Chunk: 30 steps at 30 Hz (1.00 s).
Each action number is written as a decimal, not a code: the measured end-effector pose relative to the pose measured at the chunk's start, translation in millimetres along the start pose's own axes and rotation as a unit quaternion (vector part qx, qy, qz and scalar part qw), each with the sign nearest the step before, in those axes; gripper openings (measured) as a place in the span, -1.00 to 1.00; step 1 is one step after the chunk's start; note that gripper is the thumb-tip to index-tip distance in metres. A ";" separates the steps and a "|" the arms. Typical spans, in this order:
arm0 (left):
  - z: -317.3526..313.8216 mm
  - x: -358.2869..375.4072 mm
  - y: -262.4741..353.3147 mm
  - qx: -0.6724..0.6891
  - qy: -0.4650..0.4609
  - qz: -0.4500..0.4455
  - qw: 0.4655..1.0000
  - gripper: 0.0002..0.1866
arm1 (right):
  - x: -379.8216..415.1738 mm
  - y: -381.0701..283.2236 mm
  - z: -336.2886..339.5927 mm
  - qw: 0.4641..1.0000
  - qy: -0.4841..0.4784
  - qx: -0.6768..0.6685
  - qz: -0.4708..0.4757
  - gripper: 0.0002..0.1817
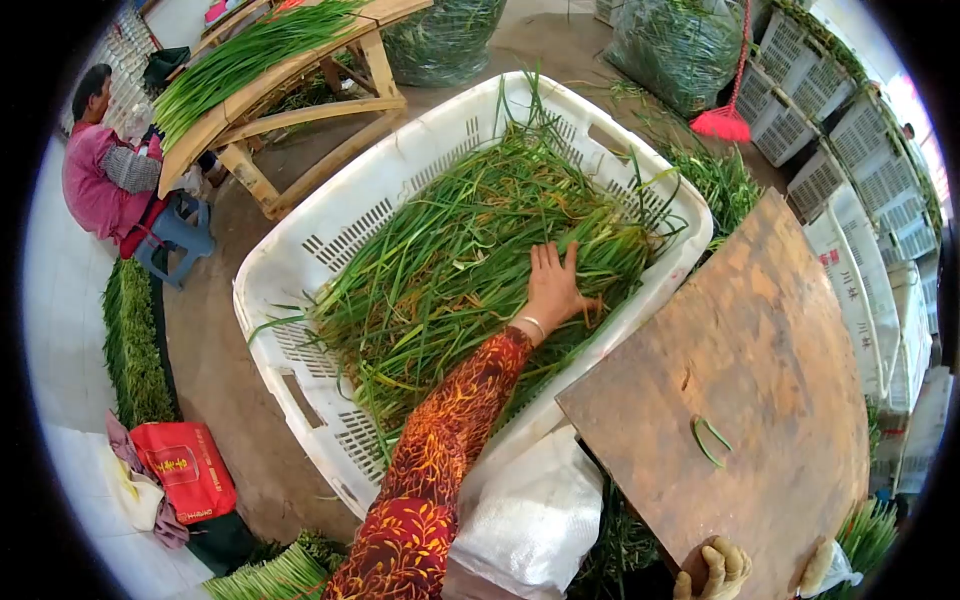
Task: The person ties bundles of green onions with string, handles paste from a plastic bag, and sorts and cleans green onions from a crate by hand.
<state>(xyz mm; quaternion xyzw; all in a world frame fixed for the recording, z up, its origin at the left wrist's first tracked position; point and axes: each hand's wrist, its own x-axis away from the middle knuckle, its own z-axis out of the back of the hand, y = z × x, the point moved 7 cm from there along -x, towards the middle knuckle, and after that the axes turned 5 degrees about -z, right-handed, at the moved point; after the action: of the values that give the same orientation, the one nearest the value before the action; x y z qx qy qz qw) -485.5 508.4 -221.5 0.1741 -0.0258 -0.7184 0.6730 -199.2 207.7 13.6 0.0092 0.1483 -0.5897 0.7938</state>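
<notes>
My left hand point(555, 287) reaches into a large white plastic crate point(295, 235), palm down on a heap of long green leaves point(470, 260). Its fingers are stretched and apart, with the thumb out to the right, and nothing is gripped. A bracelet circles the wrist below a red and orange leaf-patterned sleeve. The leaves are tangled, with yellowed and brown ones among them. My right hand does not show. At the near edge of a worn wooden table point(760, 360), tan glove fingers point(722, 568) are partly cut off by the frame.
A green leaf piece point(710, 440) lies on the table. A white sack point(530, 515) sits below the crate. Beyond are a wooden bench point(290, 125) with green stalks, a seated person point(105, 180), a red broom point(722, 122), stacked crates point(865, 150) and a red bag point(185, 470).
</notes>
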 end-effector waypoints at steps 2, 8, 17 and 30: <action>-5.3 1.9 2.4 -0.017 -0.020 -0.008 1.000 0.21 | -0.8 -0.5 -0.4 1.000 -0.001 0.001 0.000 -0.61; -14.9 -8.5 0.5 -0.031 -0.071 0.039 0.996 0.17 | 1.0 0.8 0.4 1.000 -0.010 0.002 -0.009 -0.61; -15.4 -4.4 12.5 -0.062 -0.129 0.080 0.987 0.23 | -3.1 -0.7 2.9 1.000 -0.012 -0.013 -0.010 -0.63; -10.1 -8.6 17.4 -0.112 -0.133 0.112 0.978 0.12 | -3.4 2.0 0.7 0.999 -0.014 -0.028 -0.010 -0.59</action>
<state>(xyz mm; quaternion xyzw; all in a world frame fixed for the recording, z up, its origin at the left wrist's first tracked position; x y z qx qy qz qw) -465.7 517.2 -224.5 -0.0034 -0.0532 -0.6536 0.7550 -198.0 211.3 14.7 -0.0226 0.1533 -0.5933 0.7899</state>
